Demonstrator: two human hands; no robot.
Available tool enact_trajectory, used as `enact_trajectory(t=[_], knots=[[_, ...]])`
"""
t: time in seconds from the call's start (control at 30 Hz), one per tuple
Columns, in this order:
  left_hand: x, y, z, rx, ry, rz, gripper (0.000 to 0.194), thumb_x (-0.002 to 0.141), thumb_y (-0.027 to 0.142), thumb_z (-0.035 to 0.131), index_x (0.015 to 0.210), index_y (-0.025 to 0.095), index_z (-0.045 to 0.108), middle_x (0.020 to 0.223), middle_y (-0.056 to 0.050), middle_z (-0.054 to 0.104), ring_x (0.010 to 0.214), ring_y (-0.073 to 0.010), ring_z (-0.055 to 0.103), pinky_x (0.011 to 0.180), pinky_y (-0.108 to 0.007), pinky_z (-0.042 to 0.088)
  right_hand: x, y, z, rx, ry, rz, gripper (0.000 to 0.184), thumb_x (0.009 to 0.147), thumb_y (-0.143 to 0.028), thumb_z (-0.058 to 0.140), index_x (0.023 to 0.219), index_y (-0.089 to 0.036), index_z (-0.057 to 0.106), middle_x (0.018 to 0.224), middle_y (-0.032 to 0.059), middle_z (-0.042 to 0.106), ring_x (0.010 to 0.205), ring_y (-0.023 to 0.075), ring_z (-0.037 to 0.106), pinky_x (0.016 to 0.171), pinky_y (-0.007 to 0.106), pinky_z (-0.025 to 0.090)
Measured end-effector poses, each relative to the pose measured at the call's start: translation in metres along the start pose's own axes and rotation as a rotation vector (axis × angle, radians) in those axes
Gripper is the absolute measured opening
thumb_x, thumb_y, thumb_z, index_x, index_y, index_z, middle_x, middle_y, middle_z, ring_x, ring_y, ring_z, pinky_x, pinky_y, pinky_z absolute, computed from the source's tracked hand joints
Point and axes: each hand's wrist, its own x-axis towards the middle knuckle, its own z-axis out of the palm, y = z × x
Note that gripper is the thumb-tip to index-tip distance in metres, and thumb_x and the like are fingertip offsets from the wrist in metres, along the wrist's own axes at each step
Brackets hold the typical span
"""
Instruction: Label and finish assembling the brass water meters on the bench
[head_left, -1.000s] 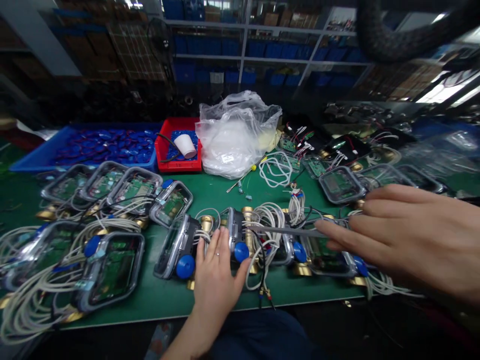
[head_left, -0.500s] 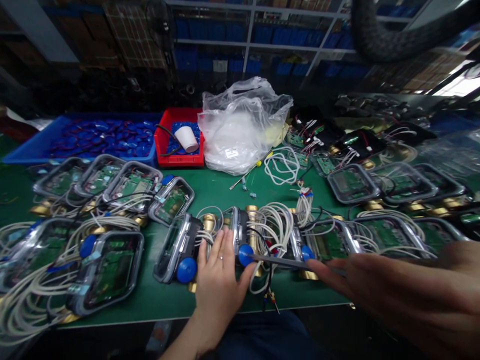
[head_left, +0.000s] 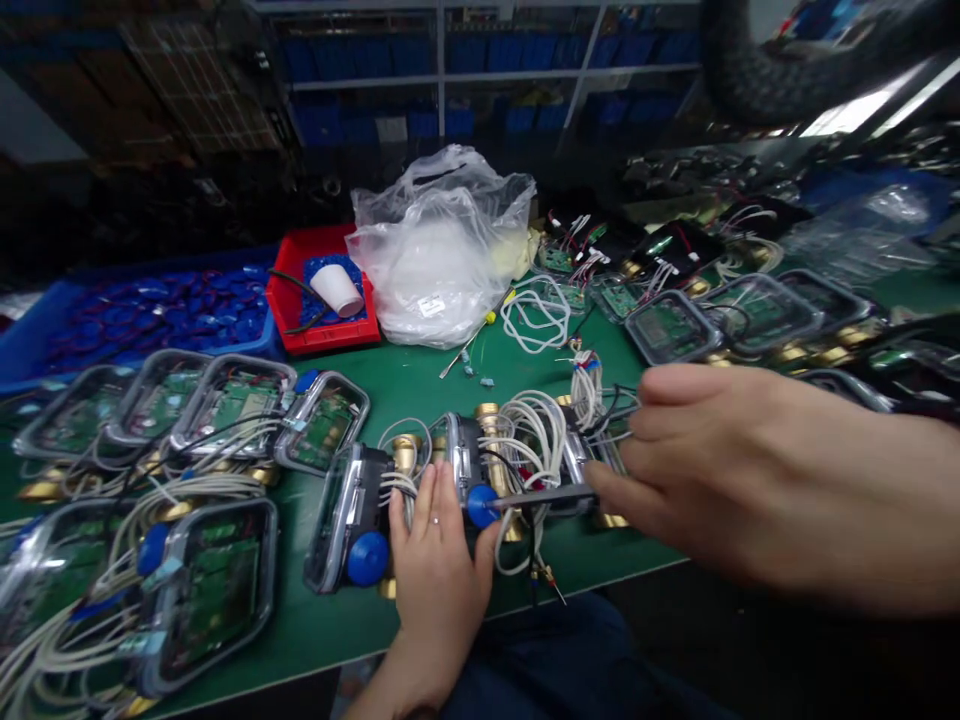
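My left hand (head_left: 441,560) straddles a boxy meter (head_left: 463,455) that stands on edge, fingers along its lid side and thumb by its blue round cap (head_left: 481,506). The meter has a clear lid, a dark body and a brass pipe fitting (head_left: 491,430). In my right hand (head_left: 735,480), blurred by motion, is a slim dark tool (head_left: 555,497); its thin tip meets the blue cap, and my fingers hide its rear. Coiled whitish cables (head_left: 536,430) lie behind the tool. Left of my left hand, another meter (head_left: 349,520) stands on edge with its own blue cap (head_left: 368,558).
More meters with cables (head_left: 217,570) crowd the left side; others (head_left: 671,328) sit at right. Behind are a blue tray of blue parts (head_left: 30,330), a red bin (head_left: 330,338) holding a white cup (head_left: 337,290), a plastic bag (head_left: 442,250) and a yellow-handled screwdriver (head_left: 490,318).
The view has shifted, so the bins and bag appear further left. My right hand has risen and turned over the tool, while my left hand stays on the same meter.
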Motion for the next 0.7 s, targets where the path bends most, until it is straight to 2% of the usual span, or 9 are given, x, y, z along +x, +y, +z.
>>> enact_trajectory(t=[0.07, 0.17, 0.27, 0.33, 0.43, 0.5, 0.6, 0.7], knots=[[0.000, -0.003, 0.002, 0.012, 0.044, 0.045, 0.069, 0.093, 0.038, 0.042, 0.145, 0.001, 0.014, 0.121, -0.022, 0.061, 0.112, -0.0321, 0.057, 0.101, -0.049, 0.029, 0.003, 0.004, -0.002, 0.019, 0.023, -0.033, 0.020, 0.076, -0.008, 0.052, 0.061, -0.021, 0.054, 0.053, -0.0018, 0.051, 0.047, 0.0144, 0.040, 0.062, 0.033, 0.032], [0.000, -0.009, 0.003, 0.023, 0.088, 0.089, 0.069, 0.092, 0.038, 0.044, 0.145, 0.002, 0.017, 0.119, -0.022, 0.062, 0.109, -0.0329, 0.059, 0.099, -0.049, 0.032, -0.011, 0.009, -0.004, 0.033, -0.014, -0.026, 0.018, 0.083, -0.008, 0.053, 0.068, -0.018, 0.057, 0.056, -0.0013, 0.053, 0.050, 0.0146, 0.042, 0.059, 0.032, 0.028], [0.000, -0.011, 0.000, 0.008, 0.130, 0.085, 0.065, 0.092, 0.037, 0.044, 0.143, 0.003, 0.024, 0.121, -0.023, 0.060, 0.110, -0.0341, 0.058, 0.099, -0.051, 0.034, -0.046, 0.018, -0.011, 0.038, 0.043, 0.008, 0.025, 0.095, -0.012, 0.040, 0.081, -0.017, 0.061, 0.058, -0.0012, 0.051, 0.053, 0.0151, 0.040, 0.062, 0.033, 0.028], [0.001, -0.004, -0.008, -0.043, 0.187, 0.056, 0.059, 0.091, 0.031, 0.048, 0.140, 0.004, 0.031, 0.124, -0.024, 0.058, 0.116, -0.0338, 0.054, 0.101, -0.051, 0.034, -0.075, 0.024, -0.016, 0.005, 0.093, 0.076, 0.035, 0.100, -0.016, 0.028, 0.092, -0.016, 0.062, 0.057, -0.0011, 0.048, 0.058, 0.0162, 0.039, 0.067, 0.034, 0.031], [0.007, 0.021, -0.021, -0.232, 0.241, 0.120, 0.045, 0.087, 0.017, 0.052, 0.130, 0.009, 0.045, 0.125, -0.020, 0.058, 0.126, -0.0282, 0.046, 0.107, -0.046, 0.032, -0.112, 0.027, -0.015, -0.069, 0.070, 0.138, 0.044, 0.102, -0.016, 0.019, 0.103, -0.015, 0.062, 0.060, -0.0003, 0.048, 0.064, 0.0172, 0.042, 0.080, 0.037, 0.035], [0.017, 0.044, -0.022, -0.366, 0.166, 0.214, 0.038, 0.086, 0.017, 0.053, 0.124, 0.013, 0.051, 0.126, -0.016, 0.057, 0.128, -0.0248, 0.044, 0.105, -0.042, 0.038, -0.127, 0.025, -0.008, -0.113, 0.060, 0.140, 0.046, 0.100, -0.009, 0.017, 0.104, -0.014, 0.063, 0.062, 0.0000, 0.048, 0.067, 0.0171, 0.044, 0.091, 0.040, 0.033], [0.037, 0.075, -0.007, -0.414, 0.049, 0.210, 0.035, 0.084, 0.031, 0.058, 0.116, 0.017, 0.057, 0.137, -0.017, 0.048, 0.129, -0.0306, 0.041, 0.098, -0.047, 0.045, -0.135, 0.017, 0.003, -0.164, 0.092, 0.119, 0.047, 0.096, -0.002, 0.019, 0.098, -0.013, 0.065, 0.062, 0.0002, 0.049, 0.065, 0.0170, 0.044, 0.099, 0.044, 0.029], [0.050, 0.091, 0.015, -0.359, 0.058, 0.131, 0.029, 0.079, 0.035, 0.064, 0.104, 0.020, 0.064, 0.139, -0.017, 0.046, 0.128, -0.0362, 0.041, 0.099, -0.056, 0.040, -0.137, 0.013, 0.010, -0.193, 0.123, 0.063, 0.045, 0.092, 0.001, 0.024, 0.094, -0.013, 0.067, 0.060, -0.0004, 0.050, 0.061, 0.0171, 0.042, 0.100, 0.045, 0.029]])
